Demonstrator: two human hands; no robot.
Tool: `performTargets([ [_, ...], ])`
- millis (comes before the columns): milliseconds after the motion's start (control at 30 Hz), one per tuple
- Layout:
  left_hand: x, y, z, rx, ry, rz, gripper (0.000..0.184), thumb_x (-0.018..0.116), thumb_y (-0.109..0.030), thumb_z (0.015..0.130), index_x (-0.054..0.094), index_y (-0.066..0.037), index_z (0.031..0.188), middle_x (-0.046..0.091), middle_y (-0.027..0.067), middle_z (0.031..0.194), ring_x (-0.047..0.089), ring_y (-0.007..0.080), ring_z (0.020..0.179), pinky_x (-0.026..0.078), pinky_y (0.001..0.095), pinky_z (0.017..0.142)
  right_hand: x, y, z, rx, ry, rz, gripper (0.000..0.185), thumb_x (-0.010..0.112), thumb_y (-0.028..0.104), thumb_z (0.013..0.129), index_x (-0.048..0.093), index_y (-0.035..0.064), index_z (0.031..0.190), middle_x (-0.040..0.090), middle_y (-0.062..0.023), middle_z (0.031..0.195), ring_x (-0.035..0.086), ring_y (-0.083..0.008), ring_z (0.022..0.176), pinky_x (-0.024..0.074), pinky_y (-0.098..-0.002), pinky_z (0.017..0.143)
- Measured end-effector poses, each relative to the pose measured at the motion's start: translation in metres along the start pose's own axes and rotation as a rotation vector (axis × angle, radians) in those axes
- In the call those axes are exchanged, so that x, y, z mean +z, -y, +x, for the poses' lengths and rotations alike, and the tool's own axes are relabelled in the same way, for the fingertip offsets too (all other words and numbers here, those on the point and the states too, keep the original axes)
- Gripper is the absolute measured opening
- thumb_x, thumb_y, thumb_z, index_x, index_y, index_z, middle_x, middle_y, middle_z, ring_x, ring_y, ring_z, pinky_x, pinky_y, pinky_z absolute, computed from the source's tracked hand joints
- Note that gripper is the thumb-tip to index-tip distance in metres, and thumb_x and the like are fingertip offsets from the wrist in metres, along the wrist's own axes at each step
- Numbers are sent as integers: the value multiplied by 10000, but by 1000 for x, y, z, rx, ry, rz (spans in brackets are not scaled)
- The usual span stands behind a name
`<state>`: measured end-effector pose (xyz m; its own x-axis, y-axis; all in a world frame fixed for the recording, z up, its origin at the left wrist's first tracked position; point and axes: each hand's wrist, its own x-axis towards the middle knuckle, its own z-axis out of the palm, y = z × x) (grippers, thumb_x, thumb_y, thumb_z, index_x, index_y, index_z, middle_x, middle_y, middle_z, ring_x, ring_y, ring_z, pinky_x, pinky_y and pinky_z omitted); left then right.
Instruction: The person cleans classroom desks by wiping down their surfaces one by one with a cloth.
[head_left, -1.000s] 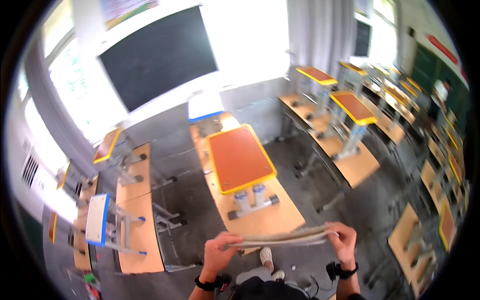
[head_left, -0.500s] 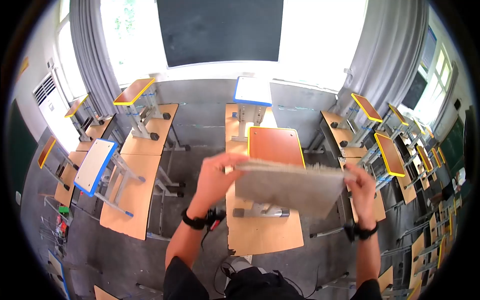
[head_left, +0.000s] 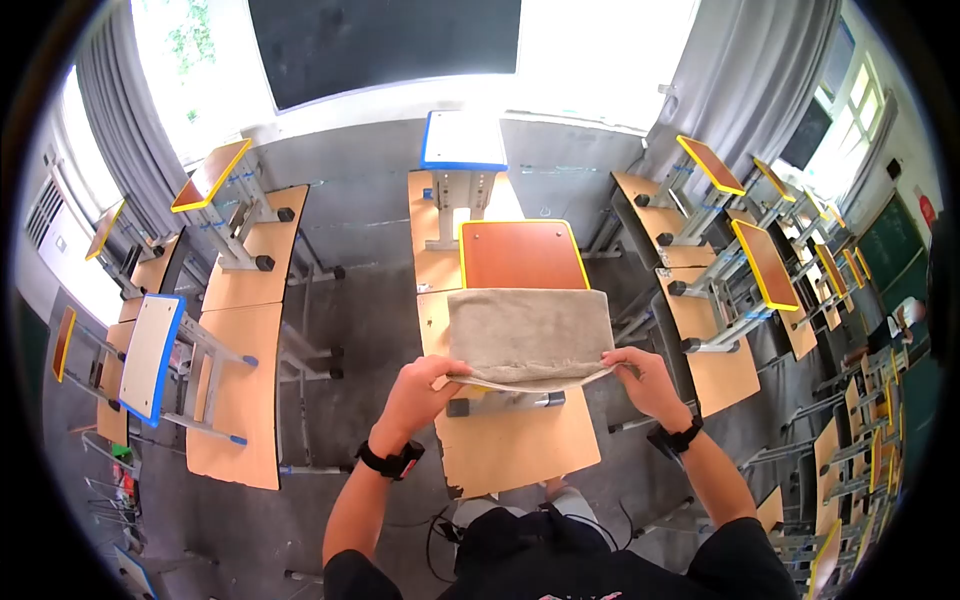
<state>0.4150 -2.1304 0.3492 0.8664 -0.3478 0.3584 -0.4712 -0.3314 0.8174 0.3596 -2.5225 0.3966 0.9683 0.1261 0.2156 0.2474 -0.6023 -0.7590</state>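
A folded grey-beige cloth [head_left: 530, 335] is stretched between my two hands. My left hand [head_left: 418, 392] pinches its near left corner, and my right hand [head_left: 648, 385] pinches the near right corner. The cloth lies over the near part of a brown stool seat with a yellow rim [head_left: 523, 252]; whether its whole underside touches the seat cannot be made out. That stool stands upright on a wooden desk [head_left: 520, 445], its foot showing below the cloth.
Behind it stands a white stool with a blue rim [head_left: 465, 140]. More desks carry stools at left, including a blue-rimmed one [head_left: 152, 358], and at right, including a yellow-rimmed one [head_left: 765, 264]. A person [head_left: 905, 315] is at the far right.
The cloth has gone from hanging upright to lying tilted over the stool seat. Both hands have moved lower, still gripping its corners. The head view has shifted.
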Motion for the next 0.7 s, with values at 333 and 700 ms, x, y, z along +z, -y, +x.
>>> performTargets([
  [333,57,-41,33,212,60,582,731,748,-471,896,562,-20,1440,492,203,1538,421,376,1451,322,496,1205,24,32,30,-291,307,-477,893,756,443,898,355,33,1582,335,-190,1653,255,-437,1535,268,-495,1244],
  [700,73,-37,22,232,131,762,848,763,-530,827,527,-47,1483,480,206,1559,407,375,1477,280,540,1229,54,18,19,-377,235,-710,907,844,325,763,444,182,1565,395,-148,1628,327,-407,1515,268,-554,1234],
])
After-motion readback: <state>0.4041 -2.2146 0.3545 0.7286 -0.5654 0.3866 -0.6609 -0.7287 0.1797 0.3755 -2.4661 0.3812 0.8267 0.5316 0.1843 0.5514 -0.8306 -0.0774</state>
